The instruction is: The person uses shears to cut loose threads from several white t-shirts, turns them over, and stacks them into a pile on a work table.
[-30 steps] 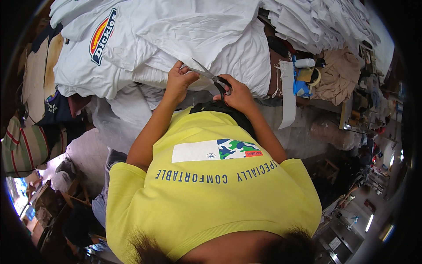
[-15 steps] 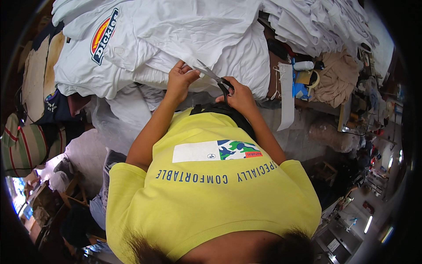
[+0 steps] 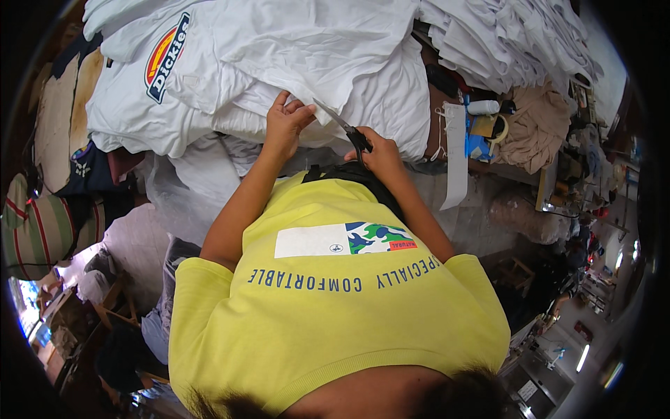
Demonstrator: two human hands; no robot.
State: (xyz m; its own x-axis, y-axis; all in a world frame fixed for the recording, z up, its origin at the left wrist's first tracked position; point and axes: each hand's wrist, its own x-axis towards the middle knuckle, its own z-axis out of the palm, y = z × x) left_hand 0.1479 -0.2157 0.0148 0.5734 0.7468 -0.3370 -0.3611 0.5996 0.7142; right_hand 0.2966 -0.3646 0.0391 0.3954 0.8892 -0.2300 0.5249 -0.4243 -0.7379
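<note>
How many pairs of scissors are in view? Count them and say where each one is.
1. The scissors are in the right hand, blades pointing at the white garment whose edge the left hand pinches. Others may lie hidden among the heaped cloth and table clutter.

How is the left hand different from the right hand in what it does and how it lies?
The left hand pinches the edge of the white shirt with bare fingers; the right hand grips black-handled scissors. The left hand lies farther up on the cloth; the right hand sits nearer the body. Both meet at the same shirt edge.
</note>
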